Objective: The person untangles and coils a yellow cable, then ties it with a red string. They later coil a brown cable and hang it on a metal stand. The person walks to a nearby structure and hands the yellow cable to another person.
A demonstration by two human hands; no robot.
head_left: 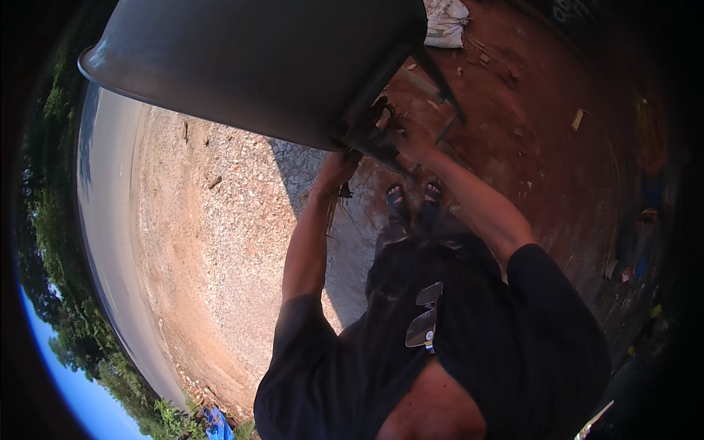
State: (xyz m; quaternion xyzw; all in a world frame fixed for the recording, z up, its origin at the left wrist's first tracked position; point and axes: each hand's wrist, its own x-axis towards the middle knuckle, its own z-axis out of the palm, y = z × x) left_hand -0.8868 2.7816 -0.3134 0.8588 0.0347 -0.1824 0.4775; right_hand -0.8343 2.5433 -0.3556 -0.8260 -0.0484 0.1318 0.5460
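Observation:
A large dark tray-like body (242, 66) with a smooth side and a rolled rim fills the top of the view. It looks like a wheelbarrow's tray, tilted, with dark frame legs (438, 84) at its right. Under its lower corner my left hand (337, 169) is closed, its fingertips hidden against the frame. Thin straw-coloured strands and a small dark piece hang by that wrist. From the right, my right hand (416, 144) reaches in at the same corner, fingers bent around a dark part of the frame joint (378, 121); shadow hides what exactly they hold.
My sandalled feet (414, 194) stand just below the frame. Gravel (220, 220) lies to the left, with a paved road (110, 191) and trees beyond. Reddish dirt (528, 125) with scattered scraps is at right. A white sack (446, 23) lies at the top.

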